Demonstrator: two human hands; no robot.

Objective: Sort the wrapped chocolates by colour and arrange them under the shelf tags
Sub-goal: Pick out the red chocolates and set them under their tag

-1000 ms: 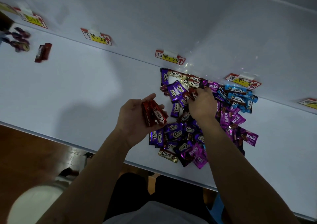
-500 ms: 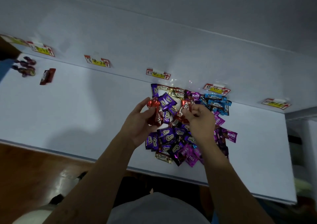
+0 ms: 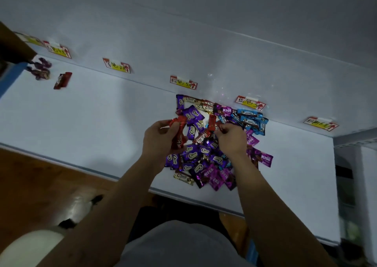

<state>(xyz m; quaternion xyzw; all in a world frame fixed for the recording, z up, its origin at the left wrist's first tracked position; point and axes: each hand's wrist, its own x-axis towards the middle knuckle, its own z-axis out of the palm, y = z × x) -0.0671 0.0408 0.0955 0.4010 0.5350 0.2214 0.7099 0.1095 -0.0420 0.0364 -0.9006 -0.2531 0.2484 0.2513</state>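
Observation:
A mixed pile of wrapped chocolates point(image 3: 206, 160) in purple, magenta, blue, gold and red lies on the white shelf point(image 3: 98, 119). My left hand point(image 3: 161, 138) grips a bunch of red chocolates point(image 3: 179, 131) at the pile's left edge. My right hand point(image 3: 231, 139) pinches one red chocolate point(image 3: 211, 123) lifted above the middle of the pile. Blue chocolates point(image 3: 251, 119) sit grouped under one shelf tag point(image 3: 250, 103). Another tag point(image 3: 183, 82) is stuck on the back wall above the pile's left end.
Far left on the shelf lie two red chocolates point(image 3: 62, 80) and a few dark purple twisted sweets point(image 3: 40, 70), below more tags point(image 3: 116, 65) point(image 3: 58, 49). A further tag point(image 3: 320, 123) is at the right. The shelf's front edge point(image 3: 81, 167) runs above a wooden floor.
My right hand has pulled a red chocolate out of the pile and raised it. My left hand has lifted slightly with its red bunch. The camera view has shifted.

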